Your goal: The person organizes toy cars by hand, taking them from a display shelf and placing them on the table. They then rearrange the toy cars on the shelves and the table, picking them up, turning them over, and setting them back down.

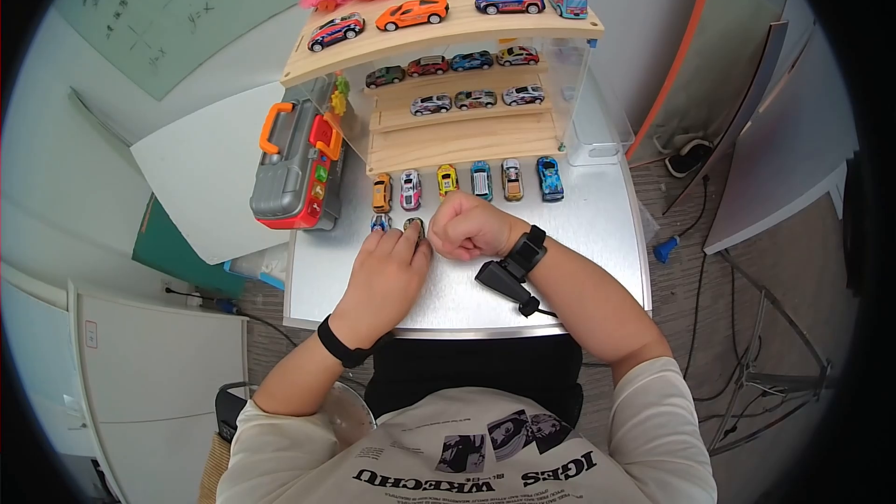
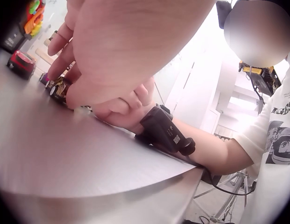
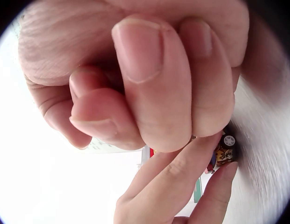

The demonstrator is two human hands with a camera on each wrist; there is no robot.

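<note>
My left hand [image 1: 387, 275] reaches over the tabletop and pinches a small black-and-gold toy car [image 1: 414, 225] between thumb and fingers. In the left wrist view the toy car's wheels and side [image 2: 60, 88] show beside the thumb. A blue-and-white toy car [image 1: 380, 222] is right at the left hand's fingertips, partly covered. My right hand [image 1: 469, 227] is curled into a loose fist just right of the left hand, with nothing visible in it. In the right wrist view its curled fingers [image 3: 156, 93] fill the upper part, above the left hand and the gold car.
A row of toy cars, including an orange one [image 1: 382, 193] and a blue one [image 1: 550, 178], lies beyond the hands. Behind stands a wooden shelf [image 1: 411, 160] bearing more cars and dolls. A grey toolbox [image 1: 285, 168] sits at left, a clear bin [image 1: 597, 151] at right.
</note>
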